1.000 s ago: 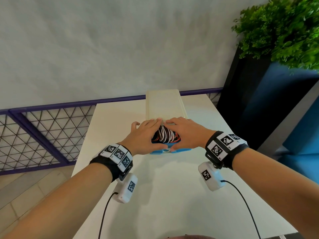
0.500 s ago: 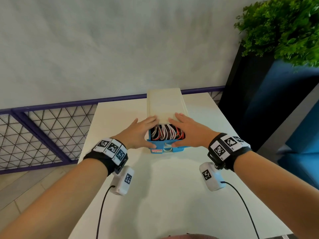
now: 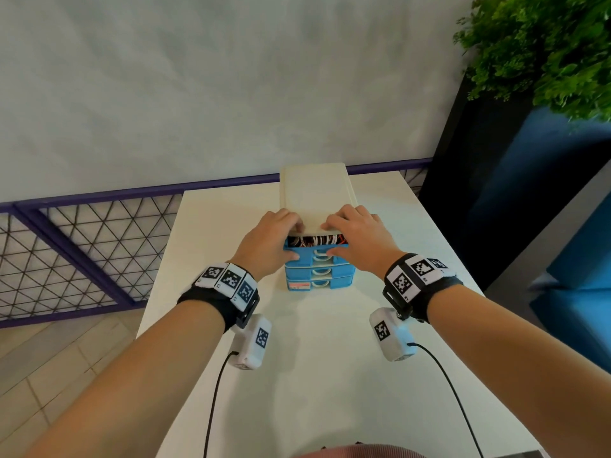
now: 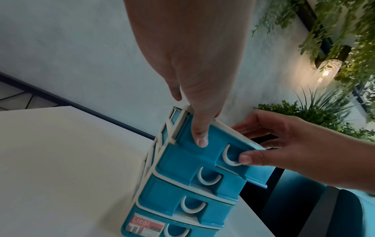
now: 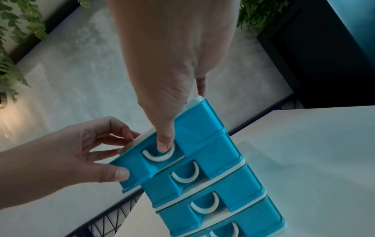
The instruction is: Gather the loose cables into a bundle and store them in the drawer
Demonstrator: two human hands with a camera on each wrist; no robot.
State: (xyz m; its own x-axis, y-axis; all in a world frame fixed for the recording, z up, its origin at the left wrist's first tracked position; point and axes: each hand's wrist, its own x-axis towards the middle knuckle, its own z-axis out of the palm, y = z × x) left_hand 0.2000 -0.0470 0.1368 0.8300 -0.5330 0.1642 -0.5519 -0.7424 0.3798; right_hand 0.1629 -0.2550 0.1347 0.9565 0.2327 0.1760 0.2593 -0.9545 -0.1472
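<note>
A small drawer unit [image 3: 314, 190] with a cream top and blue drawers stands mid-table. Its top drawer [image 3: 305, 256] sticks out a little, and the bundle of white, black and red cables [image 3: 314, 240] shows in the narrow gap. My left hand [image 3: 276, 242] curls its fingers over the unit's top front edge, thumb on the drawer's left front [image 4: 182, 154]. My right hand [image 3: 355, 239] mirrors it, its thumb on the drawer's white handle [image 5: 158, 158]. The left wrist view shows my left hand [image 4: 188, 118] from below, the right wrist view my right hand [image 5: 168, 115].
Below the top drawer the lower drawers [image 3: 317, 272] are closed. The white table [image 3: 330, 375] runs toward me. A purple mesh railing [image 3: 82, 242] stands at the left. A dark planter with a green plant [image 3: 545, 44] and a blue seat [image 3: 578, 259] are at the right.
The top drawer has slid back from wide open to nearly closed. Both hands left the cables, moved onto the unit's top edge, and their thumbs now press the drawer front.
</note>
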